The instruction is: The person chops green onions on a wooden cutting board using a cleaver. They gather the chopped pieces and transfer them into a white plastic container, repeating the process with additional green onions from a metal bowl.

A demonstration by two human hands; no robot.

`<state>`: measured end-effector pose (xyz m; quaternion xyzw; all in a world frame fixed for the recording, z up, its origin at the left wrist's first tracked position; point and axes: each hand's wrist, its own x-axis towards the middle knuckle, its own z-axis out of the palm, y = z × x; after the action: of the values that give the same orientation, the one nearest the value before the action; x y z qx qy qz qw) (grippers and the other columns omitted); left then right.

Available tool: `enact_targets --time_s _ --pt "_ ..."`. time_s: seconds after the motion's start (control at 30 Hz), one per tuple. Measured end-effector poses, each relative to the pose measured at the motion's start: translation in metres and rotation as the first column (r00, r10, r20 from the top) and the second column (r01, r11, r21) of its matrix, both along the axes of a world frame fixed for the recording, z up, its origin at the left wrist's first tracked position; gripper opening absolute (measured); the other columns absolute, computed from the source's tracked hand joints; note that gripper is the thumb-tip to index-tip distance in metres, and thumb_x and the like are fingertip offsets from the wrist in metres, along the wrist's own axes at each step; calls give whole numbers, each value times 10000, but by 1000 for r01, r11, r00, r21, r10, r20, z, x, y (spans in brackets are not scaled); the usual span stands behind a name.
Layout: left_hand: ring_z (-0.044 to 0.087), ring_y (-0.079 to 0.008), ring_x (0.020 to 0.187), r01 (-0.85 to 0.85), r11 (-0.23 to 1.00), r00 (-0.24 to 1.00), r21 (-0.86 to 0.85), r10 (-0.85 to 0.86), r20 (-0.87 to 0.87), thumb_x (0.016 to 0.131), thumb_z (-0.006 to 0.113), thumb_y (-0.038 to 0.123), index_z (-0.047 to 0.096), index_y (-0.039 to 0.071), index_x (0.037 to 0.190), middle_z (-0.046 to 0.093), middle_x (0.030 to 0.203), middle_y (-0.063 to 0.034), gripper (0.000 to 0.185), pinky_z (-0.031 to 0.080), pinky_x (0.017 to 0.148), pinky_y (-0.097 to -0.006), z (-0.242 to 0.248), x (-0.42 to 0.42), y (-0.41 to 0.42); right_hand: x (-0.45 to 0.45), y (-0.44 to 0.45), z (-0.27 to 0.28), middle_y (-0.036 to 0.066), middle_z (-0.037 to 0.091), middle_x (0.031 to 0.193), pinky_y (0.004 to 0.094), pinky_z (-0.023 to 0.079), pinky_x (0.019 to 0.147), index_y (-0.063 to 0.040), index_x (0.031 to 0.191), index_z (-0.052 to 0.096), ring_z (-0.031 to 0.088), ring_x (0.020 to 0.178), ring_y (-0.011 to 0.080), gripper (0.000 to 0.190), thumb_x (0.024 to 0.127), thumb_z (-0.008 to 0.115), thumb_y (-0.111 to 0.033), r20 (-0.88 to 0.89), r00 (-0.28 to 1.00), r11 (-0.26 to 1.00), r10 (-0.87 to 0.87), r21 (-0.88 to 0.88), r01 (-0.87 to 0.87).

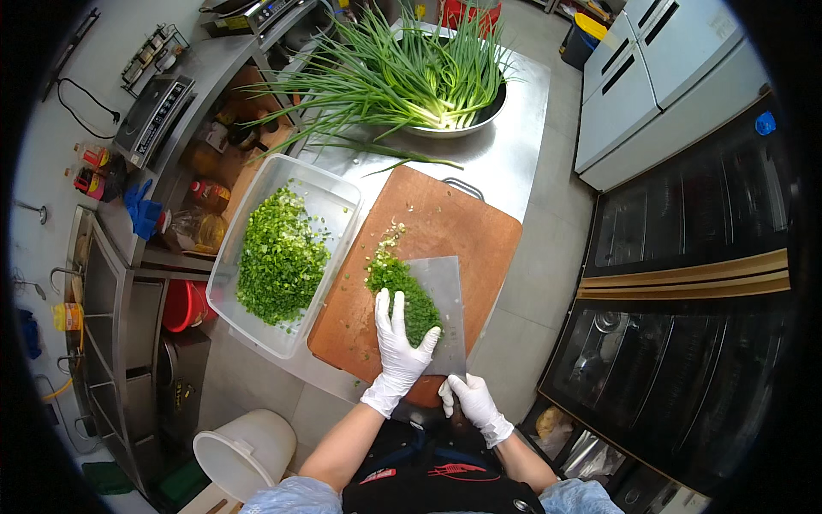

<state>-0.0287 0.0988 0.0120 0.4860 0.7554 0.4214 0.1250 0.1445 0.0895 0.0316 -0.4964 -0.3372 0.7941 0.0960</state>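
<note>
My right hand (pixel 474 401), in a white glove, grips the handle of a broad cleaver (pixel 451 315) whose blade lies nearly flat over the wooden cutting board (pixel 485 231). My left hand (pixel 399 347), also gloved, has its fingers and thumb spread against a heap of chopped scallions (pixel 417 308). That heap lies along the blade, partly on it; the hand hides its near side. Paler chopped bits trail up the board. Left of the board stands a clear plastic tub (pixel 352 199) holding a larger mound of chopped scallions (pixel 279 257).
A metal bowl (pixel 443 133) of whole scallions (pixel 424 77) stands at the far end of the steel table (pixel 523 135). A white bucket (pixel 244 443) is on the floor at lower left. Glass-fronted cabinets (pixel 655 372) line the right; shelves with bottles (pixel 209 194) are at left.
</note>
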Motion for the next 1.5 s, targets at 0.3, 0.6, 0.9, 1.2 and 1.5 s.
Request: enact_targets --time_s 0.3,0.6,0.9,1.2,1.5 --pt "339 -436 1277 -20 1000 999 18 19 30 768 709 146 391 -21 1353 318 1386 -285 686 288 1073 -460 2 16 9 11 18 -2 46 527 584 276 430 488 -6 759 567 507 474 149 309 969 453 -201 -68 997 992 38 -121 -47" --pt "329 -443 1281 52 998 999 27 -52 12 757 713 151 433 11 1334 328 1384 -274 657 285 1067 -487 11 33 18 30 22 3 59 510 583 291 431 479 4 792 549 498 470 167 296 969 445 -210 -71 997 991 15 -129 -24" --pt "337 -441 1272 78 990 997 120 -80 13 771 707 165 428 25 1339 339 1372 -272 648 302 1053 -486 48 18 38 12 35 41 62 499 562 299 418 447 16 752 540 481 440 168 267 939 450 -151 -81 996 997 -43 -63 38" --pt "391 -396 1255 -86 978 994 190 97 -49 780 691 159 448 9 1320 367 1368 -248 610 328 1055 -423 90 -95 51 -101 70 104 36 497 568 269 405 441 -6 766 539 487 448 141 290 950 446 -210 -115 980 985 162 80 -153" --pt "450 -319 1229 -325 937 944 125 314 102 878 611 225 516 30 1281 496 1305 -182 458 335 1051 -382 66 -221 36 -231 85 116 31 528 585 285 440 432 -23 777 522 509 443 128 244 931 465 -203 70 975 941 212 254 -223"
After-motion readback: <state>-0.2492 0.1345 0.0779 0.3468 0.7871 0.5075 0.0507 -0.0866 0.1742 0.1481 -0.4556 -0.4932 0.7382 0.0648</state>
